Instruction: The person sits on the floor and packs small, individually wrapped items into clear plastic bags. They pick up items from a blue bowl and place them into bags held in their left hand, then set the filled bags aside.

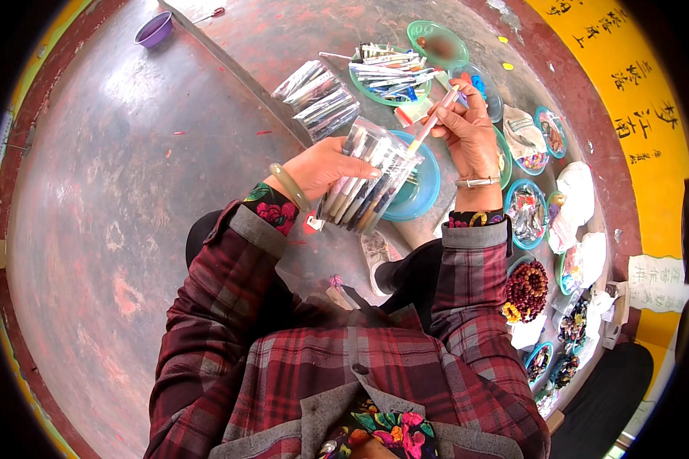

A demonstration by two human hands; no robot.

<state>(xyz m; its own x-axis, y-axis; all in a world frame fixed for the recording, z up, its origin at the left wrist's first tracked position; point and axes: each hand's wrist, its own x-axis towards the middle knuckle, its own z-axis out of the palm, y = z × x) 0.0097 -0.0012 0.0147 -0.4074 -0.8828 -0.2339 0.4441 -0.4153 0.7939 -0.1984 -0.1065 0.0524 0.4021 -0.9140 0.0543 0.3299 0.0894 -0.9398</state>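
Left hand [321, 170] grips one bag of pens [360, 191] partly over the blue basin [427, 187]; right hand [471, 134] pinches one pen [434, 120] at the bag's edge. Beyond the basin: one pen-filled green basket [366, 93], two filled bags [327, 115].

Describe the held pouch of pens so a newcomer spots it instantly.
On the grey floor, find the blue basin straight ahead of the person. The clear pouch of pens partly covers that basin in this view, gripped by the left hand. Similar pouches lie on the floor farther off; this one alone is held.
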